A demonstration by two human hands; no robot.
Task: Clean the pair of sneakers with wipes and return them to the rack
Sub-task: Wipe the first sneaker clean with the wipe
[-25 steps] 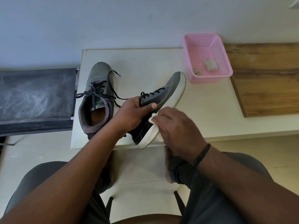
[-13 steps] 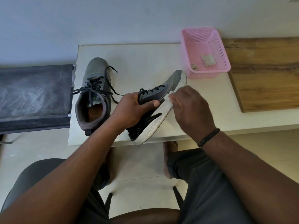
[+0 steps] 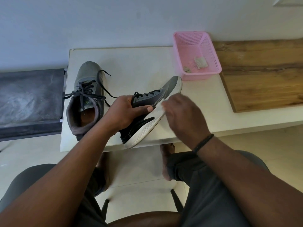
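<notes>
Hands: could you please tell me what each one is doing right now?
Left hand: grips the sneaker.
Right hand: holds a wipe against the sneaker's sole.

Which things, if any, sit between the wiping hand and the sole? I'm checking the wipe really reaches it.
Only the wipe itself: the right hand presses it against the white sole edge of the held sneaker, which the left hand grips. Motion blur hides the exact contact.

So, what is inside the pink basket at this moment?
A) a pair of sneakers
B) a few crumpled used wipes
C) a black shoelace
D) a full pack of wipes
B: the pink basket holds only a few crumpled, greyish wipes, while both sneakers are outside it.
</notes>
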